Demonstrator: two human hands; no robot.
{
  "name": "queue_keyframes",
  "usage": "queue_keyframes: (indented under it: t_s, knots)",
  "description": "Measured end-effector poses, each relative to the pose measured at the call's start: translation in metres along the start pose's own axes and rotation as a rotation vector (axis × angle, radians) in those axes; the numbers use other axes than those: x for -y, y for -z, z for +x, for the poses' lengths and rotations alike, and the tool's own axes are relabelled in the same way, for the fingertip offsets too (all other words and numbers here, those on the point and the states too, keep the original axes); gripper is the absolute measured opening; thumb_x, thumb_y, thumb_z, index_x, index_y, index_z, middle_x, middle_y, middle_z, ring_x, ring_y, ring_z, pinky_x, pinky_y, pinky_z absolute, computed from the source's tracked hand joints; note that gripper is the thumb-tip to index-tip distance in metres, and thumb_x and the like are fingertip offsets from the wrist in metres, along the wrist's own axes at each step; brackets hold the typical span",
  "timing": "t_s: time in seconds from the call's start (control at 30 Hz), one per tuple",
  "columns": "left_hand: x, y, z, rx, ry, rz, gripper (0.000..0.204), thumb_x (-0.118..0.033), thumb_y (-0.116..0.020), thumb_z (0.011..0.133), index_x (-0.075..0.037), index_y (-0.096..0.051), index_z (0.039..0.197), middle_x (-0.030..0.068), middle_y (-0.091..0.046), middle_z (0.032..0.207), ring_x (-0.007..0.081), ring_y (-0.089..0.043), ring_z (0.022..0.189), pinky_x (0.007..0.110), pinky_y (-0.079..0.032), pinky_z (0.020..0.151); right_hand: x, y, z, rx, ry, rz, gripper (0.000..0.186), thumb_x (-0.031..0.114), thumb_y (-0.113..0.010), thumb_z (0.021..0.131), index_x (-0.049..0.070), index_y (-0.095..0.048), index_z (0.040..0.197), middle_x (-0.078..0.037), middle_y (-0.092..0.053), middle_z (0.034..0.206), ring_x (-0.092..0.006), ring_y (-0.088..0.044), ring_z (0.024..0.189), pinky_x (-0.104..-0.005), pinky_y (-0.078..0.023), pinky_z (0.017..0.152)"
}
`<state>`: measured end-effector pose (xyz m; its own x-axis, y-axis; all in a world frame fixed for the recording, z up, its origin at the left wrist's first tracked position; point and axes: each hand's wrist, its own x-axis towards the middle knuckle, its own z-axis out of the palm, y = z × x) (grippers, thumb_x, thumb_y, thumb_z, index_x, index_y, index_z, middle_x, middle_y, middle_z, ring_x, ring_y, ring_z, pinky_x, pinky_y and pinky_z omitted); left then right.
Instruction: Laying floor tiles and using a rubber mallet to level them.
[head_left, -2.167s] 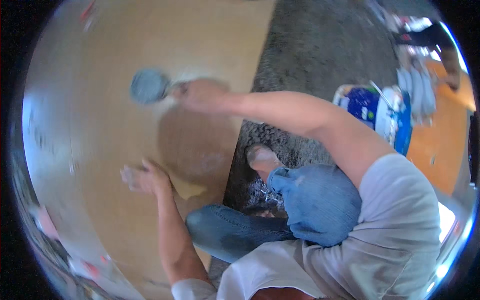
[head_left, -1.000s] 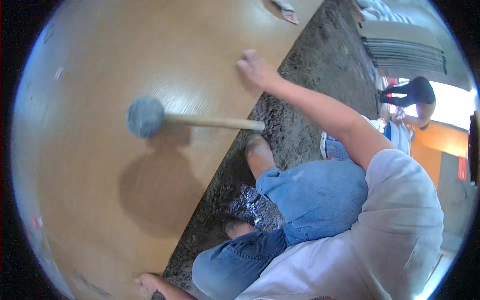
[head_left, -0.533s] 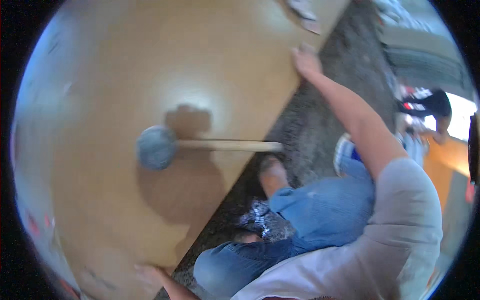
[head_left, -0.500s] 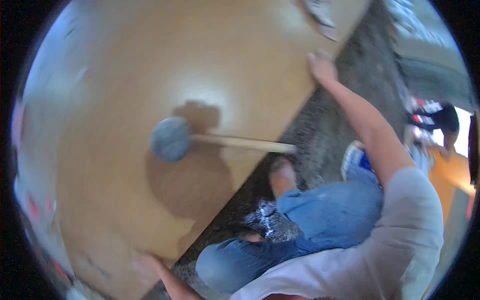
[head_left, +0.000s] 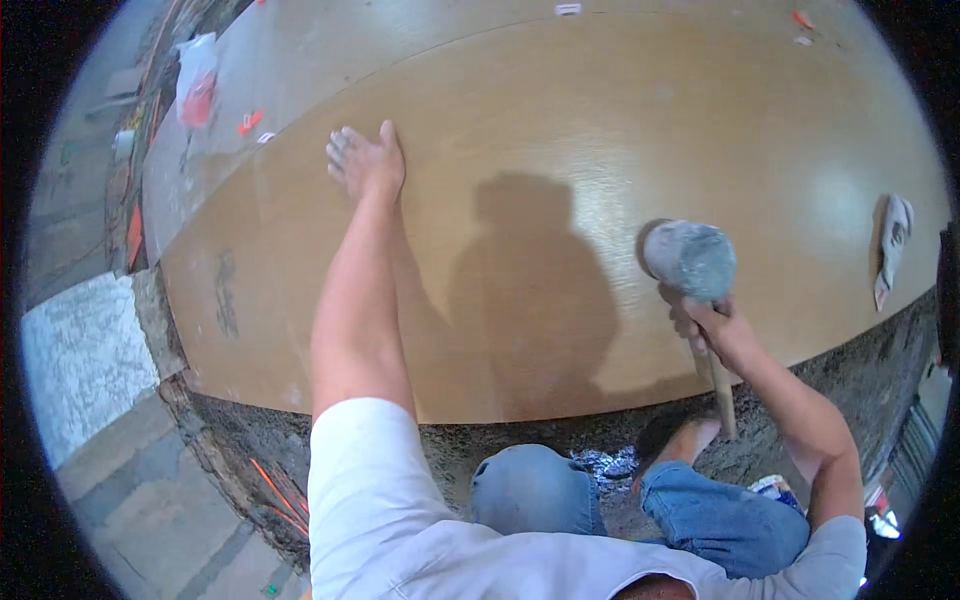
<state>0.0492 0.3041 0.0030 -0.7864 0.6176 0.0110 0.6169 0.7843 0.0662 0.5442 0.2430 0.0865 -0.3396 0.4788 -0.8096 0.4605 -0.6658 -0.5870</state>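
A large glossy tan slab point(head_left: 450, 90) spreads out in front of my knees. My left hand point(head_left: 370, 165) lies flat on its far left part, fingers spread. In my right hand point(head_left: 718, 328) is a mallet point(head_left: 690, 255) with a fat grey head and a pale wooden handle. The fingers wrap round the handle just below the head. The head is at the slab's surface on the right; whether it touches cannot be made out. Down past the near edge of the slab points the handle's free end.
A crumpled white cloth or glove point(head_left: 893, 245) lies on the slab at the right. Dark rough mortar point(head_left: 270, 430) runs along the near edge. Beyond the far left edge are a white-and-red plastic bag point(head_left: 197, 85) and small orange pieces point(head_left: 250, 122). A whitish slab point(head_left: 90, 340) sits left.
My view has swung round and steadied. The mallet, earlier lying on the slab with no hand on it, is now in my right hand. My left hand rests farther forward on the slab.
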Motion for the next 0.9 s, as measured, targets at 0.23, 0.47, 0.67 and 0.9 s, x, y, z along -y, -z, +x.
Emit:
queue_keyframes:
  t_s: [0.23,0.47,0.67,0.9]
  knots:
    - [-0.017,0.002,0.062,-0.02,-0.214,0.001,0.083,-0.06,-0.034,0.092,0.0,-0.021,0.148,0.0146,-0.016,0.156,0.0289,-0.011,0.145,0.046,-0.011,0.117,0.034,0.003,0.016,-0.12,0.141,-0.361,0.028,0.025,-0.06,0.09,0.0,-0.06,0.103,-0.006,-0.062,0.078,-0.0159,-0.057,0.07,-0.032,-0.047,0.064]
    - [-0.004,0.0,0.089,0.008,-0.274,0.034,0.082,-0.06,-0.035,0.092,-0.001,-0.02,0.148,0.0139,-0.015,0.156,0.0271,-0.01,0.145,0.045,-0.008,0.117,0.173,-0.094,0.09,0.013,0.528,-0.477,0.03,0.021,-0.062,0.088,-0.003,-0.058,0.105,-0.023,-0.065,0.086,-0.0278,-0.063,0.079,-0.0401,-0.049,0.073]
    - [-0.007,-0.008,0.092,0.008,-0.307,0.033,0.08,-0.056,-0.033,0.093,0.001,-0.02,0.148,0.0169,-0.014,0.156,0.0302,-0.008,0.145,0.048,-0.004,0.117,0.211,-0.125,0.161,0.036,0.457,-0.602,0.024,0.01,-0.064,0.083,-0.002,-0.058,0.103,-0.026,-0.064,0.092,-0.0397,-0.063,0.085,-0.0421,-0.049,0.074]
    - [-0.006,-0.004,0.091,0.094,-0.321,0.031,0.079,-0.052,-0.035,0.093,0.004,-0.02,0.146,0.0204,-0.014,0.155,0.0356,-0.009,0.144,0.052,-0.005,0.115,0.203,-0.117,0.2,0.021,0.597,-0.618,0.024,0.011,-0.069,0.076,0.004,-0.067,0.099,-0.022,-0.066,0.093,-0.04,-0.064,0.088,-0.0392,-0.051,0.074]
